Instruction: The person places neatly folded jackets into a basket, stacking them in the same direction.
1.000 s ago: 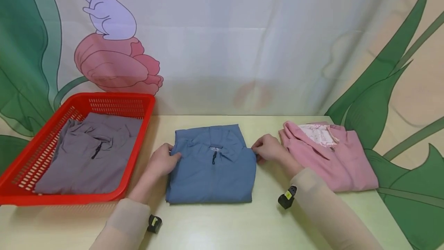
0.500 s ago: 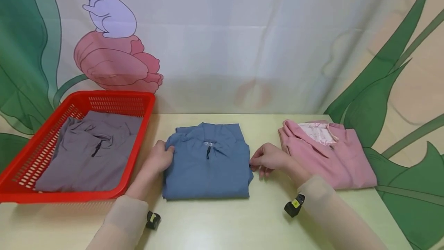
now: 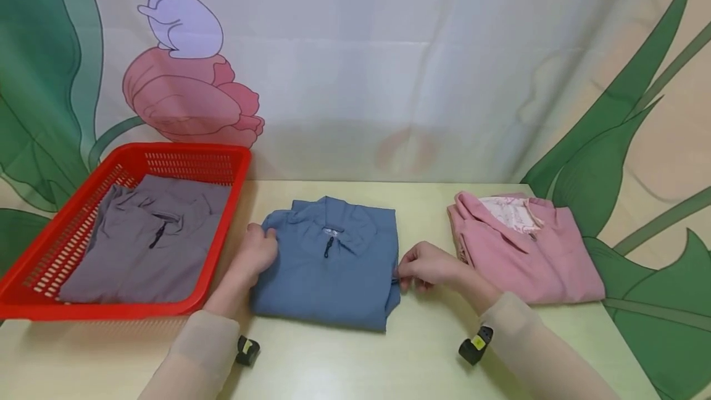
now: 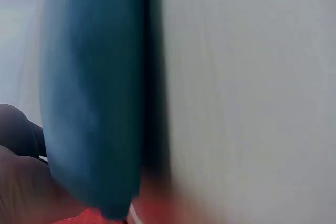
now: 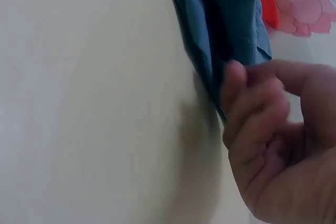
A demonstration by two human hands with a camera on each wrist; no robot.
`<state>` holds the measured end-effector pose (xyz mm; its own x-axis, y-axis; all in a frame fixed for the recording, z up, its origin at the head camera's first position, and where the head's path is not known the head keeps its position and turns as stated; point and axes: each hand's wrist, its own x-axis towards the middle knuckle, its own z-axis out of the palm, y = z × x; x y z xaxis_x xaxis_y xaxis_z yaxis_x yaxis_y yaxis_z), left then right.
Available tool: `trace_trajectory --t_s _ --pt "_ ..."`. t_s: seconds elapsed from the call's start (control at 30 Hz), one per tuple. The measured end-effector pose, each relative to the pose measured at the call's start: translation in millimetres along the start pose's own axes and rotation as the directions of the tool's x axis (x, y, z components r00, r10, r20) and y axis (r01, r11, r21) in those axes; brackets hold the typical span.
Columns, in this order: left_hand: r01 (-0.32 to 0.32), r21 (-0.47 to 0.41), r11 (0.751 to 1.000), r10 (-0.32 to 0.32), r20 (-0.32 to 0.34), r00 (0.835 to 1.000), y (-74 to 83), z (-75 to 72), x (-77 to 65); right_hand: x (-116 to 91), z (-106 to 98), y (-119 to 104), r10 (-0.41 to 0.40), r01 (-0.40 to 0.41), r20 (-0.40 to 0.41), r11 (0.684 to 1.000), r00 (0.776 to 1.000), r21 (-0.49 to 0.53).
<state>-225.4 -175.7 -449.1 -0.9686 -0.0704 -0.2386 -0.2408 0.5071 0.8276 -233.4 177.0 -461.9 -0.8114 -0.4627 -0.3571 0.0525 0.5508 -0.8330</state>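
A blue jacket (image 3: pixel 328 276) with a collar and a black zipper pull lies folded in the middle of the table in the head view. At its left edge my left hand (image 3: pixel 257 250) grips the cloth. My right hand (image 3: pixel 424 266) pinches the right edge between thumb and fingertips. Seen from the left wrist, the thick folded edge of the jacket (image 4: pixel 94 93) runs down beside the left hand (image 4: pixel 26 182). From the right wrist, cloth of the jacket (image 5: pixel 231 19) meets the fingertips of the right hand (image 5: pixel 278 124), whose other fingers are curled.
A red plastic basket (image 3: pixel 241 184) on the left holds a folded grey zip garment (image 3: pixel 144 252). To the right lies a folded pink garment (image 3: pixel 533 252) with a patterned white lining. The pale table (image 3: pixel 311 363) ends at a printed curtain (image 3: pixel 344 66) behind.
The jacket has turned slightly, its lower right corner swinging nearer. My right hand has shifted down along its right edge; the left hand has moved slightly left with its edge.
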Motion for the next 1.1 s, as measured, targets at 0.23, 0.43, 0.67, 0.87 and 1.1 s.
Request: trace_trajectory --t_s 0.23,0.43,0.67,0.87,1.1 --pt "0.020 -0.044 0.999 -0.021 -0.015 1.000 0.1 1.8 0.2 -12 17 -14 -0.012 -0.042 0.249 0.977 0.968 0.208" --pt "0.025 -0.081 0.996 -0.027 -0.030 0.999 -0.5 2.1 -1.0 -18 28 -28 -0.102 0.087 0.231 0.994 0.968 0.072" --pt "-0.019 -0.077 0.997 0.015 -0.048 0.999 -0.5 6.0 -2.5 -23 37 -24 -0.065 0.109 0.190 0.967 0.980 -0.229" --pt "-0.076 0.126 0.989 0.077 -0.003 0.997 4.6 6.3 -12.0 -36 13 -30 0.060 -0.020 0.150 0.966 0.987 -0.256" --pt "-0.101 0.199 0.975 0.084 0.092 0.992 13.7 2.5 -19.1 -28 15 -35 0.039 -0.031 0.022 0.958 0.999 -0.285"
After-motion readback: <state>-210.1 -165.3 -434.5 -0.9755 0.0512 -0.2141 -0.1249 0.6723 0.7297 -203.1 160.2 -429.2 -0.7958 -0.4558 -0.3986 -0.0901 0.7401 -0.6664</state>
